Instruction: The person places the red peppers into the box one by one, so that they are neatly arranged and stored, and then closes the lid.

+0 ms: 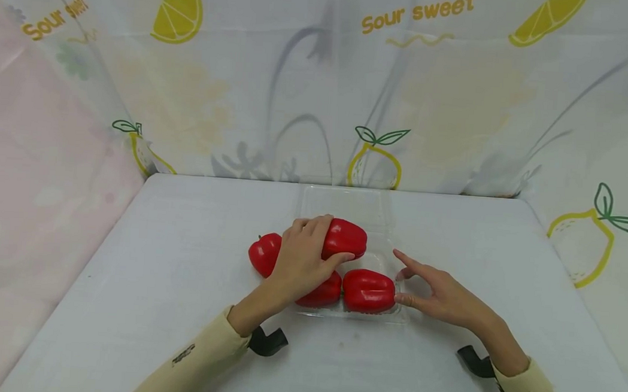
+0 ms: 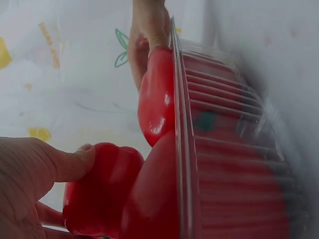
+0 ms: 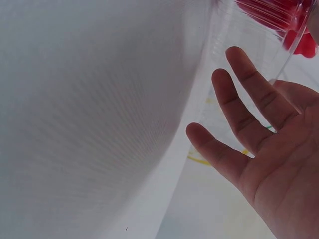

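My left hand (image 1: 305, 255) grips a red bell pepper (image 1: 345, 239) above the back part of a clear plastic clamshell box (image 1: 307, 312). In the left wrist view my left thumb lies along that pepper (image 2: 107, 184). Inside the box, at the front, sit two more red peppers, the right one (image 1: 369, 291) in full sight and the left one (image 1: 321, 292) partly covered by my left hand. Another red pepper (image 1: 264, 254) lies left of my left hand, partly hidden. My right hand (image 1: 437, 293) is beside the box's right edge, fingers spread, its thumb at the right pepper's end.
The box's see-through lid (image 1: 344, 205) lies folded back toward the rear wall. A white table (image 1: 192, 242) spreads beneath everything, with lemon-printed cloth (image 1: 234, 83) standing behind it and at the sides. Black curved pieces (image 1: 269, 342) show by both wrists.
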Demonstrator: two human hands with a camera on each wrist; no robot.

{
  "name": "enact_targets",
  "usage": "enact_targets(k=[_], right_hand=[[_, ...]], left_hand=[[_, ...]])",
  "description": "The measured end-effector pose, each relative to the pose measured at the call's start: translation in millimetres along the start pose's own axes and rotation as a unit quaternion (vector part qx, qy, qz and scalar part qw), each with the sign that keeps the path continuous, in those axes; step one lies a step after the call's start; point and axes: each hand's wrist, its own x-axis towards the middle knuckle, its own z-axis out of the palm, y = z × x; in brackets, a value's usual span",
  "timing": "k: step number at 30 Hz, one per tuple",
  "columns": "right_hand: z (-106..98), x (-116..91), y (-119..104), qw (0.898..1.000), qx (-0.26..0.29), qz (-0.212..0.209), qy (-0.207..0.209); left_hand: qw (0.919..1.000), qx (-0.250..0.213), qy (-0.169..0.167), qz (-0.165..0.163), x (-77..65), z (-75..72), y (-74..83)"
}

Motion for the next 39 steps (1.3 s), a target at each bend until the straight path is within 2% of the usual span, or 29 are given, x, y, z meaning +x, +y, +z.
enact_targets(k=[16,22,31,39], right_hand=[[1,0,3,1.000,0.002,-0.009,0.003],[1,1,3,1.000,0.003,-0.006,0.002],[1,0,1,1.000,0.004,-0.001,0.003],[2,0,2,1.000,0.013,-0.004,0.001]], left_hand=[[0.9979,0.040,-0.046,-0.018,5.6,18.9,14.4],[0.9973,0.041,-0.059,-0.016,5.7,24.9,20.1],[0.9966,0.064,-0.050,-0.012,7.8,34.2,24.8],[0.9975,0.055,-0.044,-0.007,7.8,38.5,26.0]])
